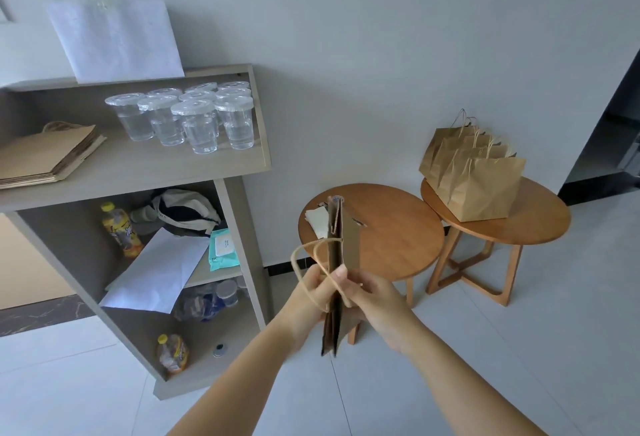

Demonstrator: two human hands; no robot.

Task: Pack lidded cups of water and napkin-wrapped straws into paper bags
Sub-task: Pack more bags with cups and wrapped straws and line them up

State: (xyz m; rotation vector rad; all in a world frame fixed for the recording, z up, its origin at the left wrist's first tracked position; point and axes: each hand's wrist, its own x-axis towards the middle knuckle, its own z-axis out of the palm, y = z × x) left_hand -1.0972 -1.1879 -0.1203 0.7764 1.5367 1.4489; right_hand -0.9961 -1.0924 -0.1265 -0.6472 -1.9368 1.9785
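Gripping folded paper bag (pixel 341 248), both hands

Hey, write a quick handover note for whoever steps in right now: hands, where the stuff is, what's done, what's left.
Left hand and right hand: both grip one flat folded paper bag, held on edge, not yet opened.
Lidded cups of water: clustered on the upper shelf, none packed from this group.
Spare flat bags: stacked at the shelf's left.
Napkins: on the near round table; straws cannot be made out.
Done: several opened bags stand on the far round table; their contents are hidden.
Left: open this bag, load cups and wrapped straws, repeat.
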